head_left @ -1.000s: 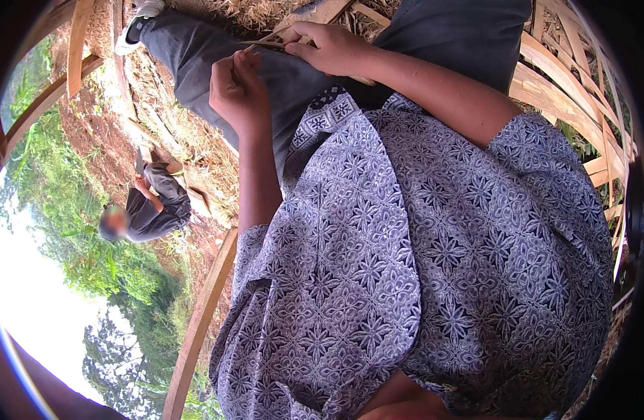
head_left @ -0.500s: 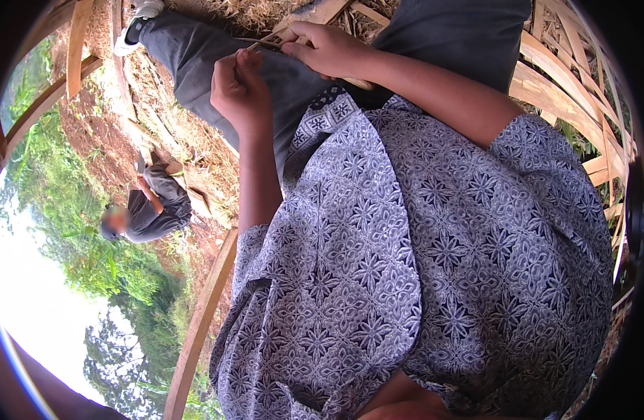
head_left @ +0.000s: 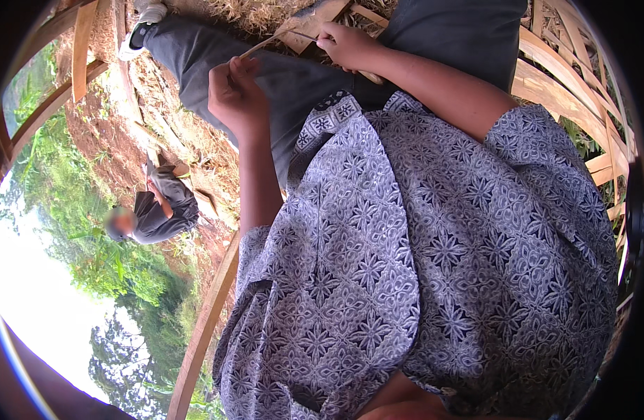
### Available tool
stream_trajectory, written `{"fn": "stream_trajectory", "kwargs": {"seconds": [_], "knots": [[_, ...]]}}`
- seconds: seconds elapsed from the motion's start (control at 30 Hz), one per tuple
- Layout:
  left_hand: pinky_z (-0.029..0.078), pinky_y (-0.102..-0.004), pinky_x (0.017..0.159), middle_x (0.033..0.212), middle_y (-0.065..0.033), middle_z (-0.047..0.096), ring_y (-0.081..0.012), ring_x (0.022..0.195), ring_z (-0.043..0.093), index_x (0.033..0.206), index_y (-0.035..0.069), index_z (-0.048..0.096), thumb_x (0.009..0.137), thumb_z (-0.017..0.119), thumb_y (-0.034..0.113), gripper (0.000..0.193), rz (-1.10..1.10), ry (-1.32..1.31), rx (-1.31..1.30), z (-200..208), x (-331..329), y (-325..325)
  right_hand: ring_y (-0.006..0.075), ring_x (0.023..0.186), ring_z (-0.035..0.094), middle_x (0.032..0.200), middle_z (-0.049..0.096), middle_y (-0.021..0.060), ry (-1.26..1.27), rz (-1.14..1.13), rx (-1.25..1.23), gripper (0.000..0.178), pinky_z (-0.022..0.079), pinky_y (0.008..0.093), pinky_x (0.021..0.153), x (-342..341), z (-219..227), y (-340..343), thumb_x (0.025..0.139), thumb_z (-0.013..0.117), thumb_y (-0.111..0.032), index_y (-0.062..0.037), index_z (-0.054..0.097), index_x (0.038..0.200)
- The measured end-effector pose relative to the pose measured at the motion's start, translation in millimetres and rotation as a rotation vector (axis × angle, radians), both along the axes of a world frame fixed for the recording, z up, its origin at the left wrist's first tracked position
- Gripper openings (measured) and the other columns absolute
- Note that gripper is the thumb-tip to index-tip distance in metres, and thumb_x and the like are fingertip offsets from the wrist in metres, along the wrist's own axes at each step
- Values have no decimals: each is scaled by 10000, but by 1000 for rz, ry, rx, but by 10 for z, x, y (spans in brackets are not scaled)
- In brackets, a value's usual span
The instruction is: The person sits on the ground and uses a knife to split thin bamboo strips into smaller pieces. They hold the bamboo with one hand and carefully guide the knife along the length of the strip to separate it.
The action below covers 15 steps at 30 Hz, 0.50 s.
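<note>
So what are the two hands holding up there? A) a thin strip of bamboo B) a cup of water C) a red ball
A: the left hand and right hand both pinch a thin pale bamboo strip stretched between them above the grey trousers.

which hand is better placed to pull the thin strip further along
Probably the left hand: it pinches the near end of the thin strip, with open space beside it to draw back. The right hand is closed around the work further up, seemingly steadying it.
</note>
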<state>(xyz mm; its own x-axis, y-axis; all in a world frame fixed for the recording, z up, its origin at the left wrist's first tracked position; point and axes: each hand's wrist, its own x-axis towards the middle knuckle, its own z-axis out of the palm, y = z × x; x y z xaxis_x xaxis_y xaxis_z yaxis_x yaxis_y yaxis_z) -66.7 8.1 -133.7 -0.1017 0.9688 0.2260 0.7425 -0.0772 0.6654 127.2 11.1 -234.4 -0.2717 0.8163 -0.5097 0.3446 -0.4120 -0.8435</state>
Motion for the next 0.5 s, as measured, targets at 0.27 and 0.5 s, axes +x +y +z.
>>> {"fn": "stream_trajectory", "kwargs": {"seconds": [0.27,0.5], "knots": [[586,-312,709,853,-82,776,-190,788,763,953,17,671,1012,626,92,105,-143,162,12,95,17,-22,143,509,627,689,664,42,225,-6,54,268,509,328,514,-18,606,67,1023,595,-343,-101,623,1135],[573,-329,740,843,-52,779,-209,790,749,951,50,683,993,647,101,75,-174,180,52,116,84,-45,144,505,617,654,632,38,190,34,171,237,498,337,499,-18,521,51,1022,594,-324,-102,626,1101]]}}
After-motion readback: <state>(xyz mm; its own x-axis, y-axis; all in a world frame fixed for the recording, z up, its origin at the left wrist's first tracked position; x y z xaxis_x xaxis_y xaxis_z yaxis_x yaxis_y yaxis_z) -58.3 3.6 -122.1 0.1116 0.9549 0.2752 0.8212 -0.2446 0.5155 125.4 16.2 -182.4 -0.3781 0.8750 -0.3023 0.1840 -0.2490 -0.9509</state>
